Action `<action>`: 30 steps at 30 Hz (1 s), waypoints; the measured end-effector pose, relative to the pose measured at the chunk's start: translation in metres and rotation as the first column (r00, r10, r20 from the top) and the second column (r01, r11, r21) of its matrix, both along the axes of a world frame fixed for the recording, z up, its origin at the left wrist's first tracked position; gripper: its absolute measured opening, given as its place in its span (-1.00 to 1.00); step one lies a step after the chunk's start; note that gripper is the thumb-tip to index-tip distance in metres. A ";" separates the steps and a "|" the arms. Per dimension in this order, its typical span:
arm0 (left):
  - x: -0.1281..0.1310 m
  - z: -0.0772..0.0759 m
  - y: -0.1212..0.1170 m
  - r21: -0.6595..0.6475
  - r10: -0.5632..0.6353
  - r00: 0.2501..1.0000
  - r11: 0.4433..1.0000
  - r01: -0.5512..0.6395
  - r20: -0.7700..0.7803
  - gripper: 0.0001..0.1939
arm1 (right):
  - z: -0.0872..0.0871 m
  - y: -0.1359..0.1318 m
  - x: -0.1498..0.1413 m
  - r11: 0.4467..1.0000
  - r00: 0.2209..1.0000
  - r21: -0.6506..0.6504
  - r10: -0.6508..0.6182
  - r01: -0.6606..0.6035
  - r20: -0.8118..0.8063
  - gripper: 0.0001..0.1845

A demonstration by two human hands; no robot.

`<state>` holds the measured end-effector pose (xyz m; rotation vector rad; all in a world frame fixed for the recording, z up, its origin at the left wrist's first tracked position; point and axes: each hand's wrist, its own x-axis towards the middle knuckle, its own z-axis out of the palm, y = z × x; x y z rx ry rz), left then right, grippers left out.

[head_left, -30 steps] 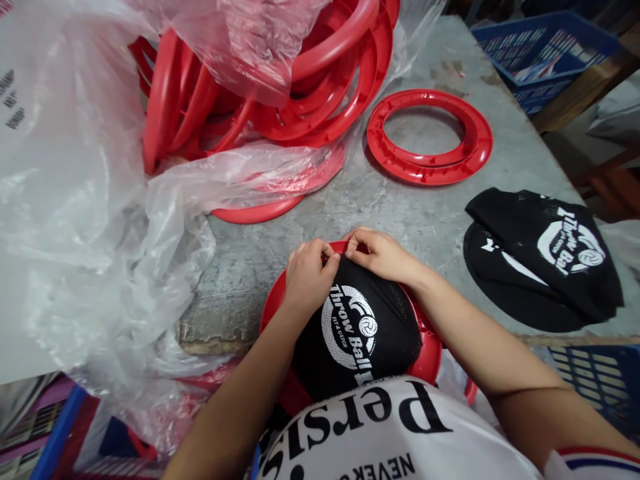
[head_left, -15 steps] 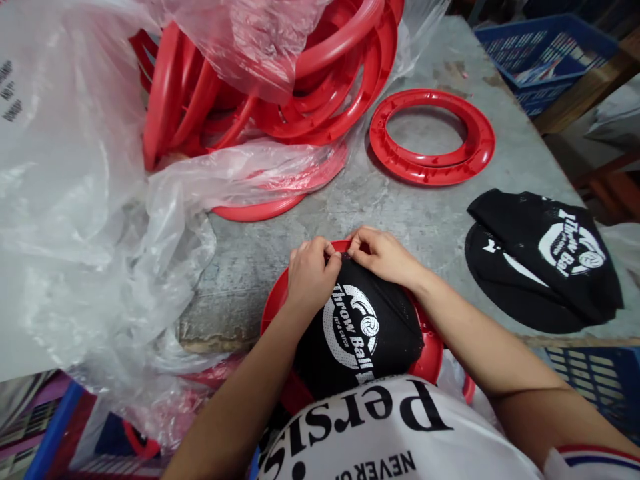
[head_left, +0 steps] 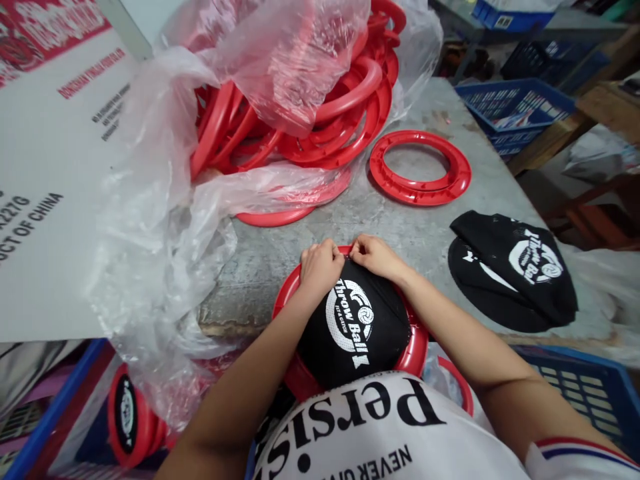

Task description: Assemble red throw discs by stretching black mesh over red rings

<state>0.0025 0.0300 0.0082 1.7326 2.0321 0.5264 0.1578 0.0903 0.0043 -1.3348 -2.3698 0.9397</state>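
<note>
Against my shirt front rests a red plastic ring (head_left: 417, 343), tilted on the table's near edge. Black mesh fabric (head_left: 385, 307) printed "Throw Ball" lies across its opening. At the ring's far rim my left hand (head_left: 321, 267) pinches the fabric edge with closed fingers. Close beside it, my right hand (head_left: 376, 256) also pinches that edge, thumb against fingertip. More black printed fabric pieces (head_left: 515, 273) lie loosely stacked on the table at the right. A bare red ring (head_left: 423, 167) lies flat beyond my hands.
Many red rings (head_left: 350, 133) spill from a clear plastic bag (head_left: 165, 180) at the back left. A printed carton (head_left: 45, 220) stands at the left. Blue crates (head_left: 515, 100) sit past the table (head_left: 260, 280); finished-looking discs (head_left: 127, 417) lie in a crate below.
The head view has shifted, showing more of the carton and back area. Both hands stay at the far rim, pinching the fabric; the fabric looks flatter across the ring.
</note>
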 end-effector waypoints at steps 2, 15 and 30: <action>0.001 -0.002 -0.002 0.006 -0.013 1.000 1.000 0.013 -0.012 -0.90 | 0.001 0.002 0.000 1.000 1.000 -0.015 0.013 -0.013 0.007 -0.82; -0.030 0.004 -0.011 0.103 -0.084 0.993 0.992 0.075 0.088 -0.63 | -0.002 0.008 -0.026 1.000 0.985 0.016 0.024 -0.022 -0.169 -0.74; -0.051 -0.017 -0.022 0.218 -0.102 0.965 0.975 0.049 0.240 -0.89 | 0.002 0.011 -0.049 0.991 0.983 -0.026 0.131 -0.129 0.131 -0.93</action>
